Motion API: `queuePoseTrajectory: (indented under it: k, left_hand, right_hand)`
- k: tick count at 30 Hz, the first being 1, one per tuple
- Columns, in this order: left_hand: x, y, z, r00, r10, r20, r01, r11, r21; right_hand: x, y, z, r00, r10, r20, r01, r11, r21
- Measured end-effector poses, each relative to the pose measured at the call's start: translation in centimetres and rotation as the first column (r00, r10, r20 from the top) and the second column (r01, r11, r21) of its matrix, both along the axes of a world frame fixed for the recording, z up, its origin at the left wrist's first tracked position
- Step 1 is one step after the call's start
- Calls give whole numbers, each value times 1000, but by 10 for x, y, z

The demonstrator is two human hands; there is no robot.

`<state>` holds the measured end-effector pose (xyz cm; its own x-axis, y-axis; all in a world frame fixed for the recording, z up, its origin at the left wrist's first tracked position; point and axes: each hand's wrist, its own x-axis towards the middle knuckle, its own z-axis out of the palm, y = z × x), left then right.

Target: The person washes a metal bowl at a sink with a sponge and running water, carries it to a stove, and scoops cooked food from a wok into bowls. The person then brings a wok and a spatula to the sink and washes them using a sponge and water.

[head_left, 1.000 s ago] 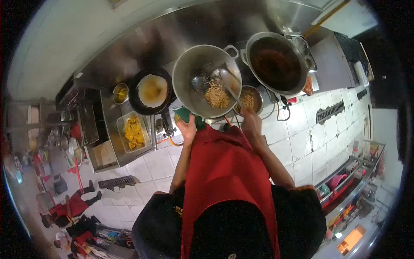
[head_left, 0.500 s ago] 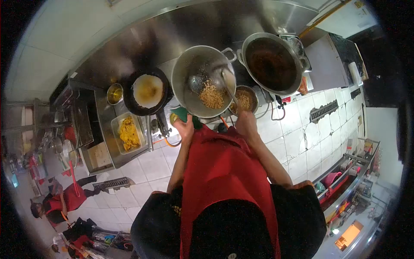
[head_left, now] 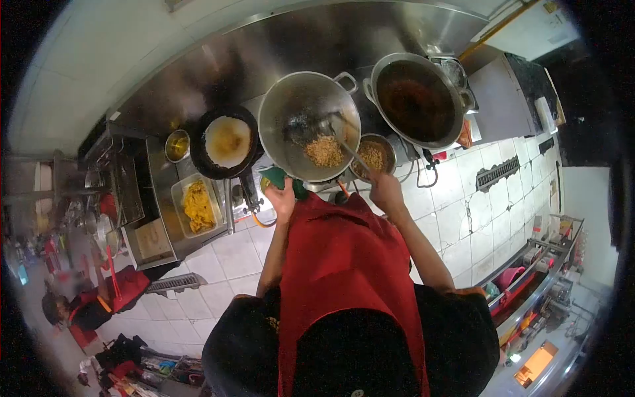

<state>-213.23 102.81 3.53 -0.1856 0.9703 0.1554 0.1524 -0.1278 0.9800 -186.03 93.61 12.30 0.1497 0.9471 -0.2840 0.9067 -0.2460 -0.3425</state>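
Note:
A large metal pot stands in front of me with a heap of light-brown crumbly food, perhaps chopped nuts, in its near part. My right hand is closed around the handle of a long metal spatula. Its head reaches into the pot above the heap and looks blurred. At the pot's near left edge, my left hand grips a green cloth against the rim. Beside the pot, under the spatula handle, a metal bowl holds similar brown bits.
Left of the pot, a black frying pan contains a pale round sheet. A plastic tub of yellow food and a small oil bowl lie further left. A wide pot of dark liquid stands right. Another person is at far left.
The spatula head has shifted left inside the pot, and my right hand has moved slightly right and down. The pot has shifted slightly left. The person at far left has moved.

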Motion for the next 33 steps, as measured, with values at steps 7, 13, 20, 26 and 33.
queuePoseTrajectory:
  k: [7, 13, 20, 26, 33]
  left_hand:
    - [6, -5, 6, 993, -7, -121, -5, 995, -97]
    - [20, -16, 21, 999, 47, 12, -46, 997, -58]
    - [30, -38, 6, 998, 58, -23, -60, 994, -90]
    - [39, -56, 5, 980, 162, -115, -177, 974, -142]
    - [52, -70, -11, 986, 164, -18, -165, 979, -117]
  right_hand:
    - [-3, 29, -40, 991, 29, -134, 12, 956, 294]
    - [62, -27, 10, 999, 53, -1, -53, 994, 100]
    - [89, 23, -57, 885, 146, -443, -18, 960, 280]
    - [155, 1, -39, 958, 260, -124, -226, 946, 231]
    - [149, 10, -53, 961, 237, -143, -184, 934, 307]
